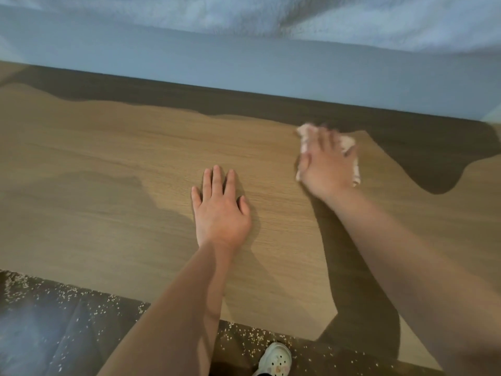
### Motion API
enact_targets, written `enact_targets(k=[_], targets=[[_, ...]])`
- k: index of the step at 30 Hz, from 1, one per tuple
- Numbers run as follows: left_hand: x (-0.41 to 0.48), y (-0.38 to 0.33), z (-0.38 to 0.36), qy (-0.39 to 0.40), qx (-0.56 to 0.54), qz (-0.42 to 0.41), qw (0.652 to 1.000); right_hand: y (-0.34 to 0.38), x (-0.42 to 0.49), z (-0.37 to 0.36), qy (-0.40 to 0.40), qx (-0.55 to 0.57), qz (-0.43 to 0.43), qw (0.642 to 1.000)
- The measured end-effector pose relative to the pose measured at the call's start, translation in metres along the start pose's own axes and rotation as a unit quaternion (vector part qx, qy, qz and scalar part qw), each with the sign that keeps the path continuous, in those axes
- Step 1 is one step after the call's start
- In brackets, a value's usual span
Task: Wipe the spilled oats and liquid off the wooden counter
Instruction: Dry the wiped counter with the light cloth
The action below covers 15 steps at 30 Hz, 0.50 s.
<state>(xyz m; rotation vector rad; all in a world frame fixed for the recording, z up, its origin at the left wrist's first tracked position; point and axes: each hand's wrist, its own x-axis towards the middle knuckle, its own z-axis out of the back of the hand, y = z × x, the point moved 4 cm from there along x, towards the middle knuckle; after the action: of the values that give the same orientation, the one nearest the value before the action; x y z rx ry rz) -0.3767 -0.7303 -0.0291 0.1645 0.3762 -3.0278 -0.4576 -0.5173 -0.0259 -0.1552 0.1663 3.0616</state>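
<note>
Wooden counter [135, 158]: L hand [221, 213] flat, fingers straight; R hand [325, 164] presses cloth [349, 143], fingers spread, blurred.

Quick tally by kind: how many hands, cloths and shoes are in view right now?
Hands: 2, left hand and right hand
Cloth: 1
Shoe: 1
Total: 4
Oats on the floor: too many to count, left out.

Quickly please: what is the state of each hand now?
Left hand: open, flat on the wooden counter.
Right hand: on the cloth; too blurred to tell whether its fingers grip it.
</note>
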Motion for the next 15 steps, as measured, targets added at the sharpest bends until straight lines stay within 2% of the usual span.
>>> enact_targets(k=[2, 4, 5, 6, 8, 9, 10, 11, 12, 13, 15], targets=[[0.000, -0.001, 0.001, 0.000, 0.001, -0.002, 1.000, 0.022, -0.026, -0.009, 0.036, -0.012, 0.178, 0.983], [0.000, -0.001, 0.001, -0.001, 0.002, -0.001, 1.000, 0.016, -0.039, -0.008, 0.067, -0.019, 0.280, 0.958], [0.000, 0.000, 0.001, -0.003, 0.002, -0.001, 1.000, 0.005, -0.034, -0.005, 0.058, -0.021, 0.278, 0.959], [0.000, 0.000, 0.000, -0.004, 0.002, 0.000, 1.000, -0.008, -0.025, -0.003, 0.040, -0.020, 0.236, 0.971], [0.000, 0.000, 0.000, -0.006, 0.001, 0.000, 1.000, -0.041, -0.007, 0.003, 0.008, -0.004, 0.052, 0.999], [-0.001, 0.000, 0.000, -0.007, 0.001, 0.000, 1.000, -0.053, -0.004, 0.005, 0.003, 0.012, -0.051, 0.999], [0.000, 0.000, 0.000, -0.008, 0.002, 0.000, 1.000, -0.054, -0.007, 0.005, 0.003, 0.022, -0.124, 0.992], [0.000, 0.000, 0.000, -0.009, 0.003, 0.001, 1.000, -0.045, -0.015, 0.004, 0.006, 0.020, -0.152, 0.988], [0.000, 0.000, -0.001, -0.009, 0.003, 0.001, 1.000, -0.030, -0.026, 0.001, 0.012, 0.011, -0.135, 0.991], [0.000, 0.000, -0.001, -0.008, 0.003, 0.001, 1.000, -0.012, -0.040, -0.003, 0.015, 0.005, -0.079, 0.997], [0.000, 0.000, -0.001, -0.010, -0.001, 0.001, 1.000, 0.017, -0.075, -0.012, 0.019, 0.004, 0.073, 0.997]])
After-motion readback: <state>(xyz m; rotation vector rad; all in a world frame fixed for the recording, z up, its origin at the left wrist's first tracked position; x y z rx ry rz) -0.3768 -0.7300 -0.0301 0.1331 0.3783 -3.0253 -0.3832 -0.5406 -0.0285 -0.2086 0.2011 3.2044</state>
